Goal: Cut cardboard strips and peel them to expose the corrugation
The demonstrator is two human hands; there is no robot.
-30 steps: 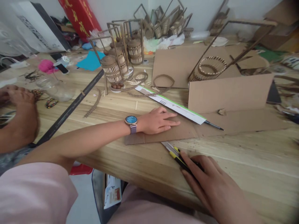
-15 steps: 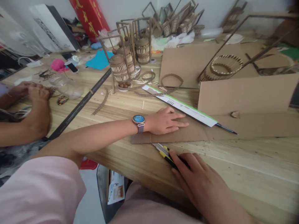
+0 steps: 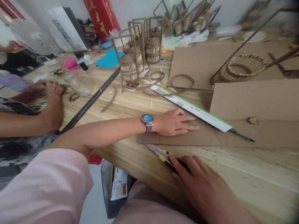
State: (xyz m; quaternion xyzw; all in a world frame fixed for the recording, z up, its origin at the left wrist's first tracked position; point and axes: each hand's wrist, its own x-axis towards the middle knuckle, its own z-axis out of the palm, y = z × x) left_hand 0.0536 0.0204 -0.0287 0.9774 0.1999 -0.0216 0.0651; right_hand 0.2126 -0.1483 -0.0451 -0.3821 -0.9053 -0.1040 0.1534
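Observation:
My left hand lies spread on a brown cardboard strip near the table's front edge, a watch on its wrist. In my right hand is a yellow and black utility knife. Its long blade points up and left, the tip at the strip's lower left edge. Just beyond my left fingers lies a white strip with a green edge, over a dark pen-like rod. A folded cardboard flap stands at the right.
Small lantern-like baskets stand behind, with curled woven bands beside them. A black strip crosses the table at left. Another person's hands work near a clear jar. A round basket sits at the right.
The view has shifted left, so most things appear further right. The knife blade shows longer than before. My left hand stays on the cardboard.

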